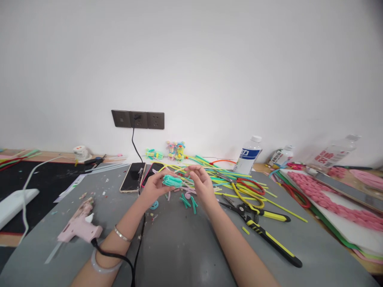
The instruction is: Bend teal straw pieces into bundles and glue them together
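My left hand (154,185) is closed around a bundle of turquoise pipe cleaners (172,181), folded into a compact shape above the grey mat. Close by on the right, my right hand (202,184) has its fingers curled together near the bundle; what sits between the fingertips is too small to make out. Short turquoise pipe cleaner pieces (194,205) lie on the mat below the hands, by a small lilac coil (187,195). A blue coil (154,205) rests under my left hand. Behind my hands, yellow, green and lilac pipe cleaners (221,172) are spread loosely.
A pink glue gun (80,227) lies left, its black cord passing my left forearm. Cutting pliers (269,239) and red-and-yellow-handled scissors (248,187) lie right. Phones (131,178), small pipe cleaner figures (176,151) and a bottle (248,156) stand or lie toward the wall.
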The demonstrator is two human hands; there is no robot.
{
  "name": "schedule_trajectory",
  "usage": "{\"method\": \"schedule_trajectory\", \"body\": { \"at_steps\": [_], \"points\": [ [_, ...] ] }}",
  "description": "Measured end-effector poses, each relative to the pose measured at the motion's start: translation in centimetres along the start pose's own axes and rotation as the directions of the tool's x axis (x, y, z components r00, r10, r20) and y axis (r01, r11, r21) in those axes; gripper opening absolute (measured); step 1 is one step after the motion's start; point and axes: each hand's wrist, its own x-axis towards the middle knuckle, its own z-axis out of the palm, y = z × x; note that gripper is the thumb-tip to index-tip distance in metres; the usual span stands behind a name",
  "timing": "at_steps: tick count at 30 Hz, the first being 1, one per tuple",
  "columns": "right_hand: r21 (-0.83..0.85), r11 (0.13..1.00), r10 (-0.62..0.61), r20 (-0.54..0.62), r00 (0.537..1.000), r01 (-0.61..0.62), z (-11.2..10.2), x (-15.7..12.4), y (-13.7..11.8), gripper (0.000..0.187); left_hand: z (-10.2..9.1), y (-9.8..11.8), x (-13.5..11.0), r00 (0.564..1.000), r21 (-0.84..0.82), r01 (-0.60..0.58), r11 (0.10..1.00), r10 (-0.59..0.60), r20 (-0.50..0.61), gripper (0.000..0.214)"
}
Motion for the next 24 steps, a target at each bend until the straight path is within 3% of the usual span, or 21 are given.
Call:
{"method": "schedule_trajectory", "body": {
  "at_steps": [3, 8, 12, 17, 20, 24],
  "points": [
    [-0.025, 1.0, -0.007, -0.046, 0.999, 0.006, 0.1, 0.1, -0.1, 0.022, 0.2, 0.0, -0.1, 0.998, -0.012, 0.046, 0.999, -0.046, 0.032, 0.031],
    [-0.089, 0.996, -0.02, -0.011, 1.0, 0.019, 0.0, 0.1, -0.1, 0.026, 0.3, 0.1, -0.4, 0.994, -0.021, 0.103, 0.994, -0.102, 0.036, 0.03],
    [-0.1, 0.995, -0.01, 0.088, 0.996, 0.019, -0.1, -0.1, 0.0, 0.032, 0.1, -0.2, -0.2, 0.999, 0.007, 0.037, 0.999, -0.037, 0.03, 0.029],
    [-0.104, 0.989, 0.126, 0.286, 0.95, -0.1, 0.4, -0.5, 0.0, 0.04, -0.1, -0.8, 0.0, 0.996, 0.077, -0.089, 0.993, 0.088, 0.016, 0.025],
    [-0.066, 0.987, 0.162, 0.348, 0.923, -0.148, 0.7, -0.6, 0.1, 0.04, -0.3, -1.0, -0.1, 0.996, 0.108, -0.085, 0.99, 0.081, 0.041, 0.023],
    [-0.038, 0.989, 0.149, 0.352, 0.924, -0.145, 0.7, -0.6, 0.2, 0.037, -0.3, -1.1, -0.2, 0.998, 0.111, -0.045, 0.993, 0.039, 0.05, 0.026]
  ]
}}
